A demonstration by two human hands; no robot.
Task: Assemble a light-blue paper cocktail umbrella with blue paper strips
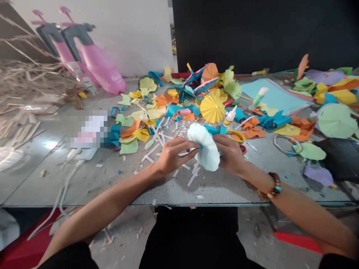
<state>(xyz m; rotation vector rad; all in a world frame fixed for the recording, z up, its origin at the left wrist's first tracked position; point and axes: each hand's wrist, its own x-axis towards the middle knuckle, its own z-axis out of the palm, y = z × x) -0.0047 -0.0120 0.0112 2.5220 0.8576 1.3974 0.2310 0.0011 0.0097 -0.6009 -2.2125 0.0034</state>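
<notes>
The left hand [175,155] and right hand [228,154] pinch a pale blue paper [204,147], its long side slanting from near right to far left.

A matt, softly creased finish is shown by the pale blue crumpled paper [204,147]. Matt coloured paper is seen in the scattered paper cutouts [141,135], and pleated paper forms the yellow paper parasol [212,108]. Smooth plastic is seen on the white glue bottle [230,116]. A rough woven grey mat [179,186] is laid on a glossy, reflective tabletop [36,175].
</notes>
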